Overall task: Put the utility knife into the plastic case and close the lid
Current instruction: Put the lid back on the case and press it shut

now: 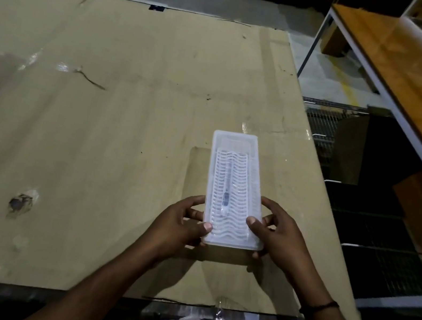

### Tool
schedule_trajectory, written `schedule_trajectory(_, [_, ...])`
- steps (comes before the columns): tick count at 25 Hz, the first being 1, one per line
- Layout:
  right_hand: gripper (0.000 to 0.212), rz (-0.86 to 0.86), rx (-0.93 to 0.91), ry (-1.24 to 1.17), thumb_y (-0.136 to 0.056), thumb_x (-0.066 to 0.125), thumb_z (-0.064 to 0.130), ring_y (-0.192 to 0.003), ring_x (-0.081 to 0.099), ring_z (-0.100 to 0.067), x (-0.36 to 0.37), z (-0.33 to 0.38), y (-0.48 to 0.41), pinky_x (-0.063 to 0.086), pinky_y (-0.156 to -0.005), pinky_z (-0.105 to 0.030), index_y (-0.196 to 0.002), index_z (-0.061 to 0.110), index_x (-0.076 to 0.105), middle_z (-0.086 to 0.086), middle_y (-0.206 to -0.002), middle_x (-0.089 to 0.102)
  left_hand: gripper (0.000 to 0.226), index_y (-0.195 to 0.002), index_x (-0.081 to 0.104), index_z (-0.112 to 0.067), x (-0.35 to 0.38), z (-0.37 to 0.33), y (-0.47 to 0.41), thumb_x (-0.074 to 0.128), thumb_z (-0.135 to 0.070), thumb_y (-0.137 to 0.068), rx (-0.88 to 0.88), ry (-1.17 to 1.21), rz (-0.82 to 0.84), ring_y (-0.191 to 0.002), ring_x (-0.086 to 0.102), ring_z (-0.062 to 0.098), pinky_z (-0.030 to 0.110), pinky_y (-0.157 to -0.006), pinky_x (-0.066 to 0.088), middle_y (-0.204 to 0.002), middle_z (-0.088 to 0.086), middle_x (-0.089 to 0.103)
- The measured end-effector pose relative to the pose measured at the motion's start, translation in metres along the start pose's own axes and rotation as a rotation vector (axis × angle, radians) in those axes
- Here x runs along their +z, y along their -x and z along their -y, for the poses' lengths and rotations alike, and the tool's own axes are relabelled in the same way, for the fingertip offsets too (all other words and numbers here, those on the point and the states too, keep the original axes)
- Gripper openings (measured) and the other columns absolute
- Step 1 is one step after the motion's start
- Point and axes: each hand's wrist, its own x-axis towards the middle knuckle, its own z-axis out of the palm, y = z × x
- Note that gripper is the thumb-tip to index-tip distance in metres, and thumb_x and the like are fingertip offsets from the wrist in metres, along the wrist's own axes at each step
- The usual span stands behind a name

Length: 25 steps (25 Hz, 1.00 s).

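Between two hands (178, 224) (279, 238), one case (233, 189)

cardboard-covered table (95, 139) | wooden shelf (415, 83) right | wire rack (323, 123) below

Utility knife (226, 191) seemingly inside plastic case (237, 161) on table (127, 117).

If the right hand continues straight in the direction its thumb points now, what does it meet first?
The right hand has its thumb pointing left across the near end of the plastic case. Going straight on, it would probably meet the thumb of the left hand first, though depth is unclear.
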Motion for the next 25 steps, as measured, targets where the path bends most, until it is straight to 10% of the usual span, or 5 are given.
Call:
schedule_trajectory(11, [0.094, 0.291, -0.002, 0.116, -0.081, 0.087, 0.029, -0.086, 0.072, -0.033, -0.024, -0.009, 0.007, 0.065, -0.074, -0.041, -0.152, 0.053, 0.030, -0.010, -0.098, 0.066, 0.080, -0.136, 0.064, -0.035, -0.015, 0.011, 0.002, 0.094, -0.025, -0.062, -0.029, 0.037, 0.062, -0.097, 0.076, 0.044, 0.061, -0.081, 0.064, -0.112, 0.013, 0.069])
schedule_trajectory(25, [0.090, 0.294, 0.009, 0.023, -0.082, 0.086, 0.015, -0.080, 0.071, -0.040, -0.025, -0.010, 0.000, 0.062, -0.077, -0.050, -0.150, 0.049, 0.037, -0.026, -0.089, 0.069, 0.067, -0.129, 0.065, -0.023, -0.018, 0.004, -0.003, 0.093, -0.018, -0.068, -0.051, 0.004, 0.080, -0.083, 0.077, 0.024, 0.045, -0.074, 0.066, -0.094, 0.009, 0.075])
